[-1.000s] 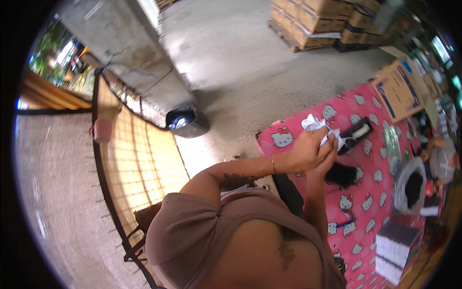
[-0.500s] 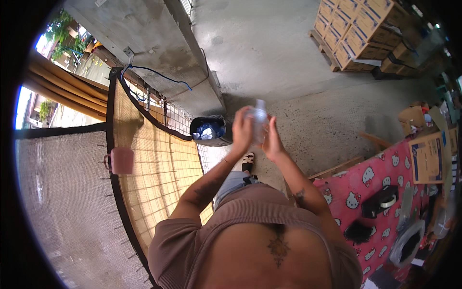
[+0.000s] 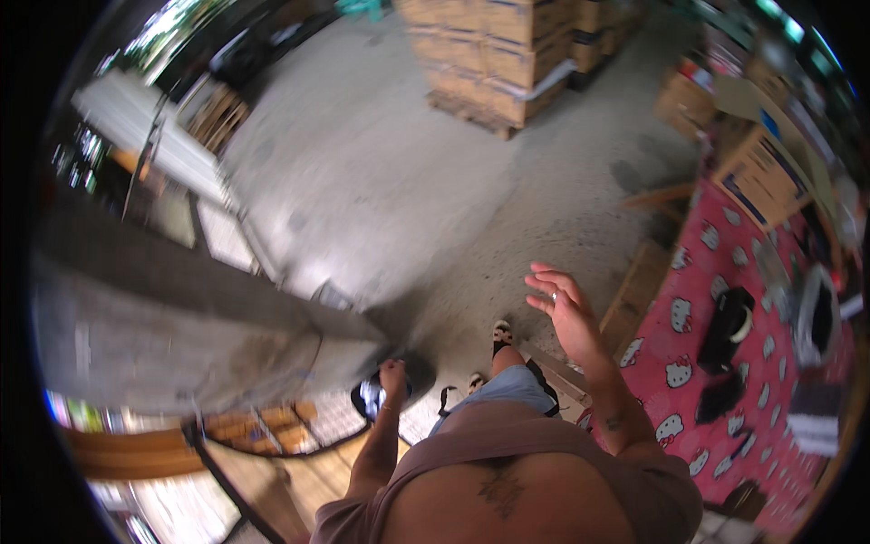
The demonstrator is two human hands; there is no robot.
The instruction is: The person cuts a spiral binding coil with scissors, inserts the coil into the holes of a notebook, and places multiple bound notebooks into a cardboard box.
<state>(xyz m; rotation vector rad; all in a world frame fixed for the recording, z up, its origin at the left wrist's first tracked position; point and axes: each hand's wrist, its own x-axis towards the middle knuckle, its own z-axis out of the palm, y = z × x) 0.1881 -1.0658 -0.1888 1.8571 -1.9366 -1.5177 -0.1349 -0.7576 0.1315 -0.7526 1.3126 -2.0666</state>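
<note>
Right now I judge this the drop-off step: my left hand (image 3: 392, 372) reaches down over the dark bin (image 3: 399, 392) below it, fingers closed, though I cannot tell on what. My right hand (image 3: 564, 313) hangs open and empty, left of the pink patterned table (image 3: 689, 363). Next comes letting go and pulling the arm back.

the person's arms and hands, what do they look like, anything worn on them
Both arms are bare from the shoulder down; the brownish-mauve sleeveless top leaves them uncovered. The right hand has a pale ring on one finger, and the right forearm carries a small dark tattoo near the elbow. The left hand has a thin bracelet at the wrist. No gloves.
</note>
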